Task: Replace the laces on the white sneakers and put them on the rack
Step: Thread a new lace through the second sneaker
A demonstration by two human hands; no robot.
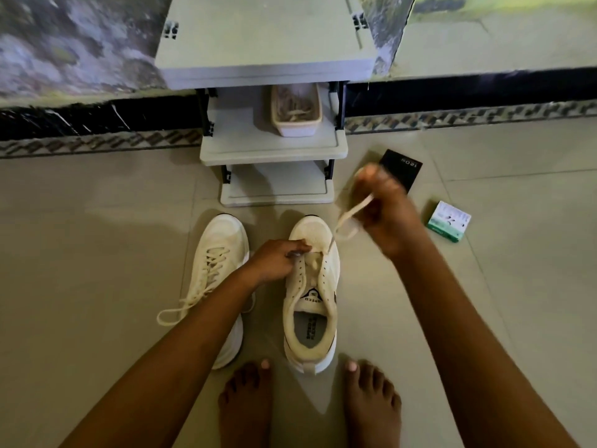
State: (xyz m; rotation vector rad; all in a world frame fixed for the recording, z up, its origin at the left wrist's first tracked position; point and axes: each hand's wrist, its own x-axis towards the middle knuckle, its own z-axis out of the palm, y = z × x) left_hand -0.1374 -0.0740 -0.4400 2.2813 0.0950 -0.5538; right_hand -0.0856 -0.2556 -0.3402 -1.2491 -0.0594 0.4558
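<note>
Two white sneakers stand side by side on the tiled floor [97, 221] before a grey shoe rack [274, 147]. The left hand [274, 258] curls its fingers on the right sneaker [311, 305] near its lowest eyelets. The right hand [386, 215], blurred, grips the lace [350, 215], lifted above the toe. The left sneaker [223, 253] is laced.

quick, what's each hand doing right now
Left hand: fingers curled on the right sneaker by its front eyelets, holding it steady.
Right hand: closed around the lace, lifted above the toe.
</note>
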